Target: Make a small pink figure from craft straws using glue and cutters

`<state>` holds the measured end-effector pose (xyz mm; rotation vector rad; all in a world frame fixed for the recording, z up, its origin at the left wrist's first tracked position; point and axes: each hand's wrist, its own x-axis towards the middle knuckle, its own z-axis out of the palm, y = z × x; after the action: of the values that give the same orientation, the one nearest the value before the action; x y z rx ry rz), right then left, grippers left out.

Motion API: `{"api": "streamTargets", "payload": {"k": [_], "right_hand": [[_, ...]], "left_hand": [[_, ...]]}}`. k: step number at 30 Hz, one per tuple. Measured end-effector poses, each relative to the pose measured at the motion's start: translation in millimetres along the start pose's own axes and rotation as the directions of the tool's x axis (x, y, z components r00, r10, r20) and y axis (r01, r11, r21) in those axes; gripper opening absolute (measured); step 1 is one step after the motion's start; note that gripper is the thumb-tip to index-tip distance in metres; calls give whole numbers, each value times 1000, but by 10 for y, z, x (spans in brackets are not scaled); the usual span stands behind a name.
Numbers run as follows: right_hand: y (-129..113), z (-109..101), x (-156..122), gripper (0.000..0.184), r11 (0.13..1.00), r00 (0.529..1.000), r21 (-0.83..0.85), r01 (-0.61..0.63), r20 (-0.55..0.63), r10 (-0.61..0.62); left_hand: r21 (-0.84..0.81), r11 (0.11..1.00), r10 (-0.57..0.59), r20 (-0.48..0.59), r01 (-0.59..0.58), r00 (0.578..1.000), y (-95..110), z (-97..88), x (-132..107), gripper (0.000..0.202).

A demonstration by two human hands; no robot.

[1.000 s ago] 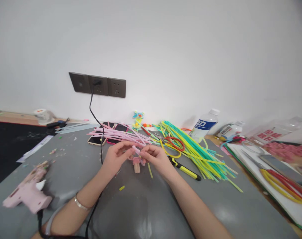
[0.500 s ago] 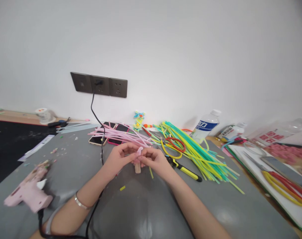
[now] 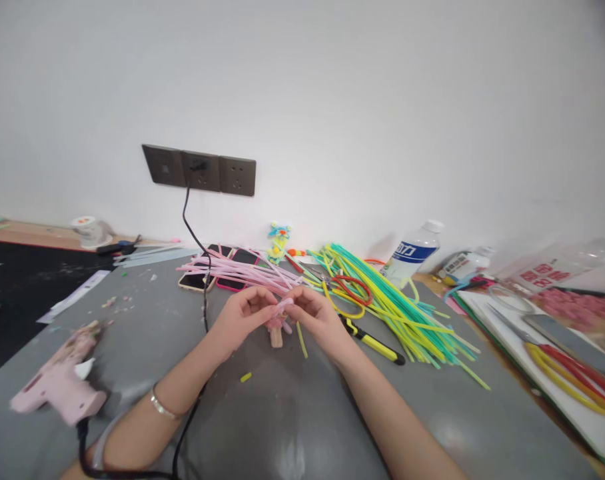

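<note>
My left hand (image 3: 240, 320) and my right hand (image 3: 316, 319) meet over the middle of the grey table (image 3: 292, 413). Both are closed in a pinch on a small pink craft piece (image 3: 280, 319), a bent pink strip above a short tan stick. The stick's lower end points down toward the table. Just beyond my fingers lies a bundle of pink strips (image 3: 237, 272). A silver bracelet (image 3: 161, 407) sits on my left wrist.
A pink glue gun (image 3: 57, 383) lies at the left, its black cord (image 3: 192, 227) running to the wall sockets (image 3: 200, 171). Green and yellow strips (image 3: 392, 300), a yellow-handled cutter (image 3: 375, 343), phones (image 3: 217, 267), a water bottle (image 3: 410, 253) and a white tray with scissors (image 3: 547, 347) lie right.
My fingers have shifted slightly on the pink piece, bending its strip end; the hands rose a little. Everything else on the table is where it was.
</note>
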<state>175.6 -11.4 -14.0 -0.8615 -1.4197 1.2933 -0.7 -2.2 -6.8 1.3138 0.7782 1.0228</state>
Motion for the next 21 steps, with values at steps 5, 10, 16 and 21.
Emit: {"api": "streamTargets", "payload": {"k": [5, 10, 16, 21], "right_hand": [[19, -6, -3, 24, 1000, 1000, 15, 19, -2, -19], [32, -6, -6, 21, 994, 995, -58, 90, -47, -93], [47, -25, 7, 16, 990, 992, -113, 81, -85, -90], [64, -49, 2, 13, 978, 994, -189, 83, -59, -95]], "left_hand": [[0, 1000, -5, 19, 5, 1000, 16, 5, -1, 27], [45, 998, 30, 19, -31, 999, 10, -5, 15, 25], [69, 996, 46, 15, -47, 999, -37, -12, 27, 22], [85, 996, 41, -11, -40, 999, -69, -31, 29, 21]]}}
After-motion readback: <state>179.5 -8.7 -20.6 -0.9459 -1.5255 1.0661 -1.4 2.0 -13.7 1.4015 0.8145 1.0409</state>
